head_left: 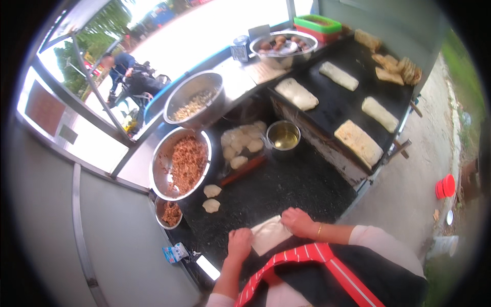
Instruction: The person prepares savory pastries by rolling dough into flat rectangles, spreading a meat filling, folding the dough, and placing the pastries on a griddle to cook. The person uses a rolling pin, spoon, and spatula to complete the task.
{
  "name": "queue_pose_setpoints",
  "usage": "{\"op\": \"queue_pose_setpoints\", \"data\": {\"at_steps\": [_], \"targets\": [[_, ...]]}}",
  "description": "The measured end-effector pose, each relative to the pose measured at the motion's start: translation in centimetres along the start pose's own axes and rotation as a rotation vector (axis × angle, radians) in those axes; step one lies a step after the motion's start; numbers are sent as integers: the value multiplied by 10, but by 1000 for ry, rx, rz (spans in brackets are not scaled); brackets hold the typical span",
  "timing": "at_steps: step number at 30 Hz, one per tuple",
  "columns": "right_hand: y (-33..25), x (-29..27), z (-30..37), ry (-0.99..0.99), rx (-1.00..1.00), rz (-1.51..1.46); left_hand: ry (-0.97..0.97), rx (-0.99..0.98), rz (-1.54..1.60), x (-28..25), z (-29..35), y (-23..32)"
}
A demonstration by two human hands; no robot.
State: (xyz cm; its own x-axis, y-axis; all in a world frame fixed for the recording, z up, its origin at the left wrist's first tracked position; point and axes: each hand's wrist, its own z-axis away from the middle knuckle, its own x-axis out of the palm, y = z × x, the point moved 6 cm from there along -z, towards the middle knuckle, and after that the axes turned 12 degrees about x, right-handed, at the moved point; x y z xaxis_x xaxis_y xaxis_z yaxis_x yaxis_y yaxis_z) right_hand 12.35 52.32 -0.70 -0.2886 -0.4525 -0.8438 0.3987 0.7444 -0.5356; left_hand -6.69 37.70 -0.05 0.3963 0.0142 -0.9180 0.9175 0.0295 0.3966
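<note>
Dark counter (pixel 286 189) | steel bowl (pixel 159 169): minced filling | small pot (pixel 284 136): oil

Dough sheet (pixel 269 235) soft, matt, pale; worktop (pixel 286 189) dark, rough; metal bowl (pixel 163 169) shiny.

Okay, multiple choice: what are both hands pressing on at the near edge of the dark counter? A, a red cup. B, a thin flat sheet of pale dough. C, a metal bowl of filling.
B: the left hand and the right hand both rest on the thin pale dough sheet spread flat on the dark counter.
</note>
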Motion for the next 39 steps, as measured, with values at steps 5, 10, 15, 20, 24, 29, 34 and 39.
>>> {"op": "queue_pose_setpoints", "data": {"at_steps": [5,10,15,20,24,29,34,39], "targets": [[-49,8,4,-47,-119,23,-108,-325,102,14,-3,-8],[-50,18,-9,-224,40,43,-179,-483,211,3,-15,-17],[-40,21,-4,-140,49,9,-181,-403,50,12,-6,-7],[-51,12,8,-100,-70,-169,213,-664,411,30,18,7],[-65,20,20,-169,-134,-90,365,-821,287,37,16,25],[-63,50,19,-18,-114,-177,437,-711,329,37,13,36],[-60,64,0,-39,-164,-137,534,-935,469,45,9,29],[-65,58,1,-96,-215,8,494,-1223,481,45,23,41]]}}
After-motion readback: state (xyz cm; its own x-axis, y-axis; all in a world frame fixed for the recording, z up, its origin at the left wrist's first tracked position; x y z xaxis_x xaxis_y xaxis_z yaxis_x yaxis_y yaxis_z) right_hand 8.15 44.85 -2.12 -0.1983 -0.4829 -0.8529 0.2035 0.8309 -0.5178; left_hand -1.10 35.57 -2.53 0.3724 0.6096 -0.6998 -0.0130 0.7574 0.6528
